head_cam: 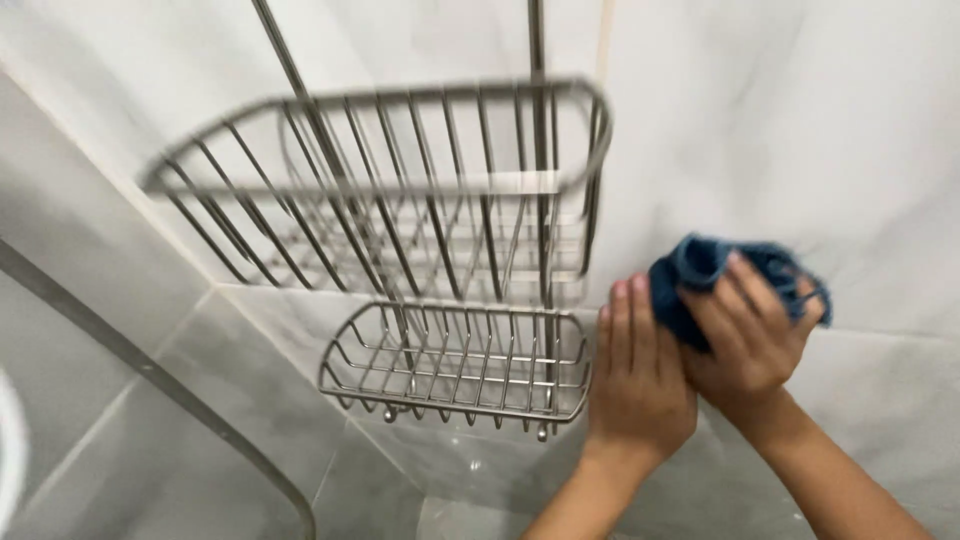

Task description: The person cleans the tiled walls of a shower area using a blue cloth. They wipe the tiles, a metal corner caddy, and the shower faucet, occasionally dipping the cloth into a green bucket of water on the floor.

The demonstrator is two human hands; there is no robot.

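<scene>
Cloth [700, 270] beside wire caddy [455, 370]

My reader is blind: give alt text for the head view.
Two hands press a blue cloth against a white tiled wall: the right hand grips it, the left hand lies flat beside it. Left of them hangs a two-tier wire rack.

Big wire basket [400, 190] hangs up high on wall, blurry. Small wire basket [455, 365] hangs right under it, sharper, with little hooks along bottom edge. Both shiny silver, both bare inside. Two thin metal rods [535, 40] go up from baskets, out of top of view. White wall tiles [800, 130] behind, faint grey streaks. Grey curved bar [150, 375] crosses lower left corner.
</scene>
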